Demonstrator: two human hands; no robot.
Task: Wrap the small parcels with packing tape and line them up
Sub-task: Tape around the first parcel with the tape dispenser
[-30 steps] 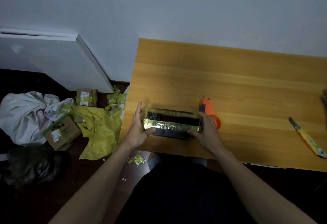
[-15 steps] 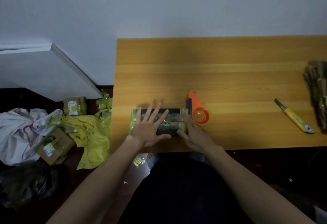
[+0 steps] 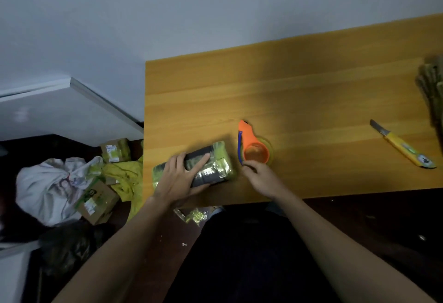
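The parcel (image 3: 206,167) lies on the wooden table (image 3: 299,91), close to the near edge and near the table's left corner. It is a dark oblong block with bands of shiny yellow-green tape around it. Its long axis runs roughly left to right, tilted so that the right end points slightly away from the person and the left end sits nearer the table edge.

The left hand (image 3: 178,179) lies flat on top of the parcel's left half, fingers spread and extended toward the right end, thumb along the near side.

The right hand (image 3: 262,177) is at the near side of the orange tape dispenser (image 3: 254,148), fingers curled toward its round body; whether they touch or grip it cannot be told. The dispenser stands just right of the parcel, with a narrow gap between them.

A yellow utility knife (image 3: 405,148) lies well apart at the right, blade pointing away and left
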